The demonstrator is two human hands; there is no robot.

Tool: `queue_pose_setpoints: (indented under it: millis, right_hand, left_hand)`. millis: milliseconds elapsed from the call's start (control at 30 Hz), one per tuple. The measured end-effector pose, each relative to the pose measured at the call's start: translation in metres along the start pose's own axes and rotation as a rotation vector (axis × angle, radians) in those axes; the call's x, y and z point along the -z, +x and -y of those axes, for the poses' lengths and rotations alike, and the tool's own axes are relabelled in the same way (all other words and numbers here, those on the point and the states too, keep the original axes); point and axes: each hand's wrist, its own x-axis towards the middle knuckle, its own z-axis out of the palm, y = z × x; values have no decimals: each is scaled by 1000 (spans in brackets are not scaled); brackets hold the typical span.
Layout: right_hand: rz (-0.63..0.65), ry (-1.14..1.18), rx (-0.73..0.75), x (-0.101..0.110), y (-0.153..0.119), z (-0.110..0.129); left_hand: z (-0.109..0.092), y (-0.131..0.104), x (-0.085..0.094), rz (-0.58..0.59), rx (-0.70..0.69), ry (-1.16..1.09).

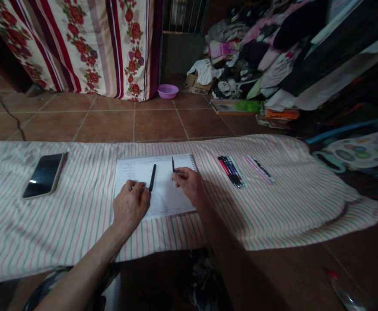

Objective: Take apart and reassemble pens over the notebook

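A spiral-bound notebook (163, 198) lies spread on the striped cloth, its white page facing up. My left hand (131, 202) rests on the notebook's left side with the fingers curled. At its fingertips is the lower end of a black pen (152, 177), which slants up and away; the exact grip is hard to make out. Over the right part of the page, my right hand (189, 183) pinches a slim dark-tipped pen (173, 164), its dark end pointing away from me. Faint print or writing runs along the page's edges.
A phone (44, 175) lies on the striped cloth (88, 216) at the left. Right of the notebook are a bunch of several pens (231, 172) and a pink pen (258, 169) beside a dark-patterned one. Beyond are a purple basin (168, 91), a floral curtain (78, 43) and piled clothes (256, 56).
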Motion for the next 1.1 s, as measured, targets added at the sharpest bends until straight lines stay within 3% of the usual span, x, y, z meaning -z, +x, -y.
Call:
queue_pose_setpoints:
  millis: [267,533,767,867,967,1100]
  right_hand:
    - [25,4,33,-3,-3,4]
    - [24,29,81,-4,-8,13]
    - [21,35,99,-2,-12,12]
    - [15,45,107,-3,-12,14]
    - [16,70,120,-4,-14,19]
    - [23,118,122,-6,-16,22]
  left_hand:
    - [-1,15,3,-12,62,-109]
    - [-15,27,-2,-46,24,75]
    - [-12,42,-6,73,106,34]
    - [-11,45,-4,72,175,-32]
    - [-9,48,-3,26,282,-257]
    - [-4,53,-5,-20,512,-1021]
